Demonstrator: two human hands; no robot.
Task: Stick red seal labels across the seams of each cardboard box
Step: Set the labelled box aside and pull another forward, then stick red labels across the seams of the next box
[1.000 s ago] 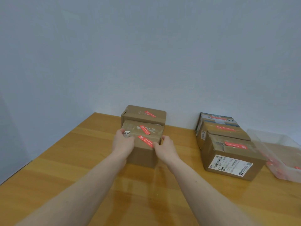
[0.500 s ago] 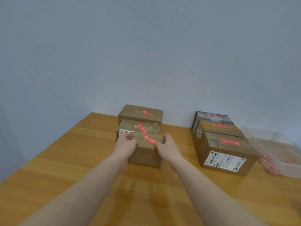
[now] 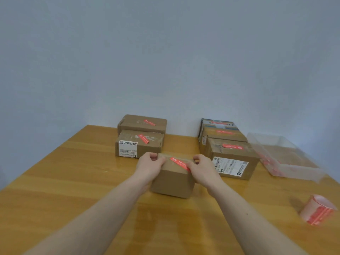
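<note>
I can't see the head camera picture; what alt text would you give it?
Two bare hands, left hand and right hand, grip a small cardboard box bearing a red seal label on a wooden table. Five more labelled boxes stand behind; a label roll lies at right.

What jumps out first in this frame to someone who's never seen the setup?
Both hands, left hand and right hand, grip a small cardboard box at table centre, a red seal label slanting across its top. Behind it stand two rows of already labelled boxes. A roll of red labels lies at the near right.
</note>
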